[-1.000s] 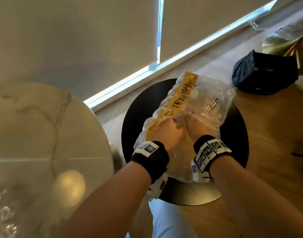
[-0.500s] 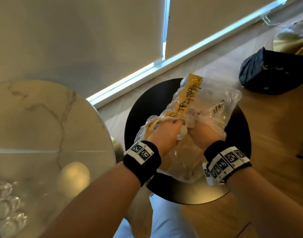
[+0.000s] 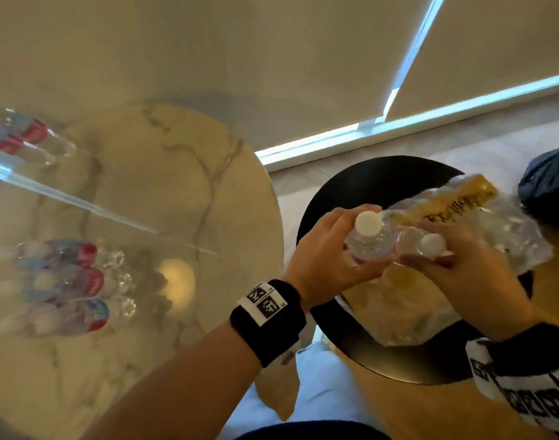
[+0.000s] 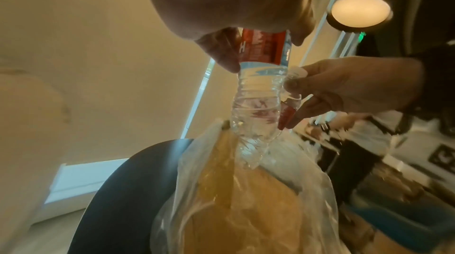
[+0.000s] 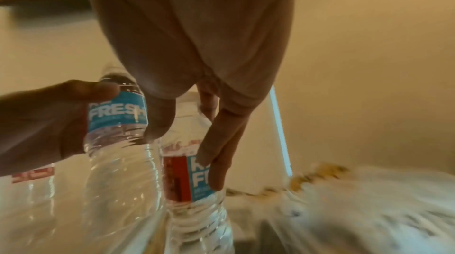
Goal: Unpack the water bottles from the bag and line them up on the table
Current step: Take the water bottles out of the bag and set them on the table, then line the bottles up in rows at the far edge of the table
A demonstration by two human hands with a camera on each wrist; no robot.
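Note:
My left hand (image 3: 341,252) grips a clear water bottle (image 3: 368,239) with a white cap and a red and blue label; in the left wrist view this bottle (image 4: 256,102) has its base still in the mouth of the plastic bag (image 4: 246,209). My right hand (image 3: 446,262) holds a second bottle (image 3: 420,246) right beside it, fingers over its label (image 5: 197,176). The clear bag (image 3: 512,236) with a yellow strip lies on the round black table (image 3: 351,188).
The round marble table (image 3: 176,185) is to the left. Three bottles (image 3: 72,281) are lined up side by side near its left edge, and more bottles (image 3: 24,138) sit further back. A dark bag (image 3: 547,182) lies on the floor at the far right.
Both hands were working at the bag's mouth; now each has drawn a bottle up out of it. The head view has swung left, showing the marble table with bottles.

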